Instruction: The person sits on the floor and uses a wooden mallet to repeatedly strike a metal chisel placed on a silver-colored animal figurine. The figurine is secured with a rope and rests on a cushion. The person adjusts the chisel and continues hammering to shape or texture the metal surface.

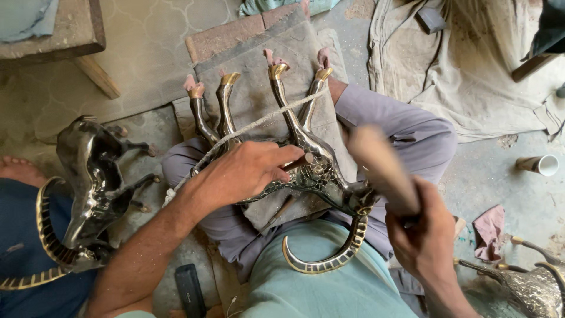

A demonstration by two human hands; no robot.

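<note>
A brass and dark metal animal figure (321,171) with long curved horns lies upside down across my lap, its legs pointing away, on a grey cloth pad (259,88). A pale cord (253,126) runs over its legs. My left hand (247,171) rests on the figure's body and pinches a small metal punch (300,161) against it. My right hand (421,235) grips the handle of a wooden mallet (382,171), which is blurred with motion just above the figure's neck.
A second horned metal figure (88,182) lies at the left beside another person's bare foot (20,171). A third figure (529,282) is at the lower right. A white cup (541,165), a pink rag (488,229), a dark flat tool (189,290) and a beige sheet (471,70) lie around.
</note>
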